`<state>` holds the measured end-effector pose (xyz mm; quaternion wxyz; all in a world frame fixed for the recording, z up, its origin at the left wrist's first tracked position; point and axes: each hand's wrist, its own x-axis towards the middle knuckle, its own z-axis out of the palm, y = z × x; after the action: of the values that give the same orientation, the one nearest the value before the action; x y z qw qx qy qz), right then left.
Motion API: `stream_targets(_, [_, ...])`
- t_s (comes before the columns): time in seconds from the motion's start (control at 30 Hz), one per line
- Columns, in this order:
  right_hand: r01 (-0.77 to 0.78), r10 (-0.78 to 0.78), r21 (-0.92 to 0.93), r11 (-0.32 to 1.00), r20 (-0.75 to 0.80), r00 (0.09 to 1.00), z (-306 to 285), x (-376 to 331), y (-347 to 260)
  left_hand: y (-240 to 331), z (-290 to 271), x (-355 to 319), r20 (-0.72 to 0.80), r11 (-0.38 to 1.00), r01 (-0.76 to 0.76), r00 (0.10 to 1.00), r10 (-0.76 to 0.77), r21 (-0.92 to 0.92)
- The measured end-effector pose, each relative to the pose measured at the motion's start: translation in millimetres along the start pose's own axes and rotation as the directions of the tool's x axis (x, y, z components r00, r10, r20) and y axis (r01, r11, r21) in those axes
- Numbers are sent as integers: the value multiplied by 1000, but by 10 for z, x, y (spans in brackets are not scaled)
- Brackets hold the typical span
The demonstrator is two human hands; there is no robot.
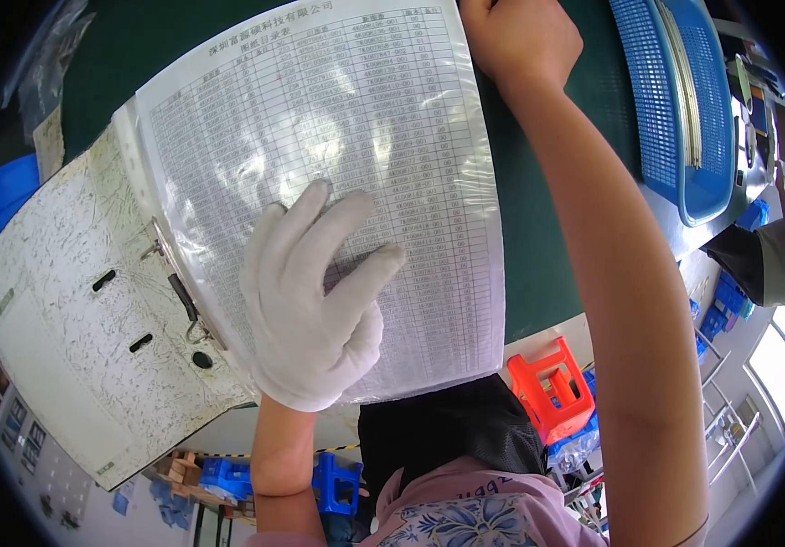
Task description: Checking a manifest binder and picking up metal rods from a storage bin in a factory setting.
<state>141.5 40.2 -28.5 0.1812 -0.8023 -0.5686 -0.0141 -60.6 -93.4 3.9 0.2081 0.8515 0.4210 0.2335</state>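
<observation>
A lever-arch binder (73, 301) lies opened on the green table, its worn white inner cover to the left and its metal ring clip along the middle. Over its right side spreads a clear plastic sleeve holding a printed table sheet (429, 228), shiny with reflections. My left hand (315, 301), in a white glove, rests on the sleeve with fingers apart and nothing held. Bare, my right hand (527, 41) is curled beside the sheet's upper right corner. The upper picture edge cuts off its fingertips, and whatever they hold is hidden.
A blue mesh basket (657, 100) with thin pale strips inside stands at the table's right. Clear plastic bags (51, 59) and a blue bin (10, 196) are at the left. A red stool (552, 390) and a blue stool (336, 481) stand below; a person (762, 260) is far right.
</observation>
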Motion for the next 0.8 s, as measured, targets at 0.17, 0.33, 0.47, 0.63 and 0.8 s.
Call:
stream_targets(0.17, [1, -1, 1, 1000, -9, 1000, 0, -8, 7, 6, -2, 3, 8, 1000, -1, 1000, 1, -7])
stream_targets(0.33, [1, -1, 2, 1000, -1, 1000, 3, 2, 2, -22, 36, 17, -27, 1000, -21, 999, 21, 5])
stream_targets(0.47, [8, -8, 6, 1000, -10, 1000, -6, 4, 17, -17, 54, 16, -62, 998, -50, 997, 52, 37])
stream_targets(0.63, [-5, 5, 4, 1000, -5, 1000, -2, -6, 9, 14, 10, 2, -23, 1000, -13, 1000, 13, 12])
stream_targets(0.8, [5, -5, 9, 1000, -23, 1000, 10, -6, 11, 33, -25, 10, 33, 999, 35, 999, -34, -32])
